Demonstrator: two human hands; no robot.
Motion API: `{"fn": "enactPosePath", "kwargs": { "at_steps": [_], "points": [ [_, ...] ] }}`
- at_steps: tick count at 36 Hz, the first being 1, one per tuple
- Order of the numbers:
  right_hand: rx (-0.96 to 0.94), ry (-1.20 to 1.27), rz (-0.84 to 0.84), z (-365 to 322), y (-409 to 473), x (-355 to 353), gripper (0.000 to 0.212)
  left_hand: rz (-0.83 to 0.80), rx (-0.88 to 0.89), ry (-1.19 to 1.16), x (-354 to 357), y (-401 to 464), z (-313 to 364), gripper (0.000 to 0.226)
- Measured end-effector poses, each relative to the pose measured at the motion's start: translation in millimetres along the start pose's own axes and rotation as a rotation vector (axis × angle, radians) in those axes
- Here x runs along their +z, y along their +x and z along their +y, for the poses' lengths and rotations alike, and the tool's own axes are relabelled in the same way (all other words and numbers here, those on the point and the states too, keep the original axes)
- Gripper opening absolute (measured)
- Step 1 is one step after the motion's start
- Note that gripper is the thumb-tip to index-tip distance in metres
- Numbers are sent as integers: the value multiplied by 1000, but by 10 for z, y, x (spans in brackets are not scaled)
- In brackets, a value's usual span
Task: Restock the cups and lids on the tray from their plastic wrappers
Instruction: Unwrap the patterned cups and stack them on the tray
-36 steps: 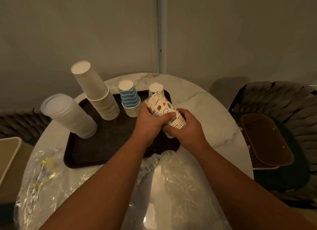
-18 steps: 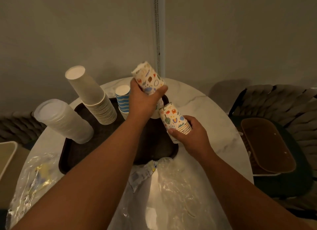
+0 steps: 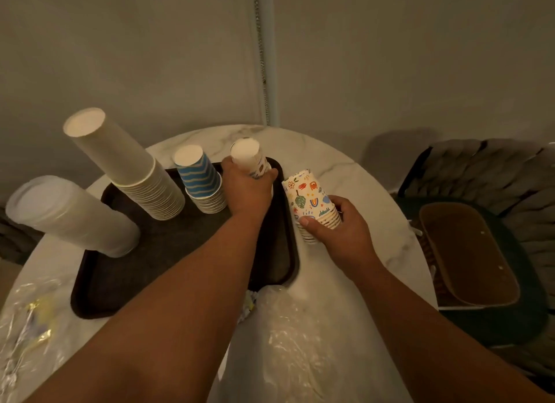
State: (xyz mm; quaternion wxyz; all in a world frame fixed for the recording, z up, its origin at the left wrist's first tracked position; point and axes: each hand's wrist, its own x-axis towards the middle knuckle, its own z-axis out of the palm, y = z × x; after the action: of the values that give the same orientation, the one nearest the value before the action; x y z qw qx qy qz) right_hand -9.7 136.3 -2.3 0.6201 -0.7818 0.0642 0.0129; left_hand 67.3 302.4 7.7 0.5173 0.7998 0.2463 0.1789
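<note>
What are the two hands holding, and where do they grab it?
The left hand holds a stack of patterned cups around its middle, over the tray. The right hand holds another patterned cup stack; its grip is near the rim end.

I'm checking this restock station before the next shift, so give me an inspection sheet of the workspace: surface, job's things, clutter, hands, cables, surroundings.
Surface: round marble table carrying a dark tray.
Job's things: on the tray, a lid stack, white cup stack and blue striped cups.
Clutter: plastic wrappers at the near edge.
Hands: left hand grips a patterned cup stack over the tray; right hand holds more patterned cups beside the tray.
Cables: nothing seen.
Surroundings: plain wall; brown bin at right.
</note>
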Motion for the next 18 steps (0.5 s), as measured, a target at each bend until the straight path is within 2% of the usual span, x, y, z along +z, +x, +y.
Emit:
{"fn": "enactPosePath", "kwargs": {
  "at_steps": [6, 10, 13, 15, 18],
  "points": [
    [28, 8, -1, 56, -13, -74, 56, -31, -45, 43, 59, -10, -131, 79],
    [32, 15, -1, 78, -11, -85, 54, -47, -70, 40, 72, -24, -133, 83],
    [13, 23, -6, 62, -11, -65, 58, -80, -97, 19, 45, -31, -114, 100],
    [-8, 31, -14, -2, -31, -44, 55, -116, -146, 9, -12, -80, -108, 111],
    [-31, 50, -12, -102, -59, -7, 46, -127, -218, -29, -134, -251, -101, 108]
  ]
}}
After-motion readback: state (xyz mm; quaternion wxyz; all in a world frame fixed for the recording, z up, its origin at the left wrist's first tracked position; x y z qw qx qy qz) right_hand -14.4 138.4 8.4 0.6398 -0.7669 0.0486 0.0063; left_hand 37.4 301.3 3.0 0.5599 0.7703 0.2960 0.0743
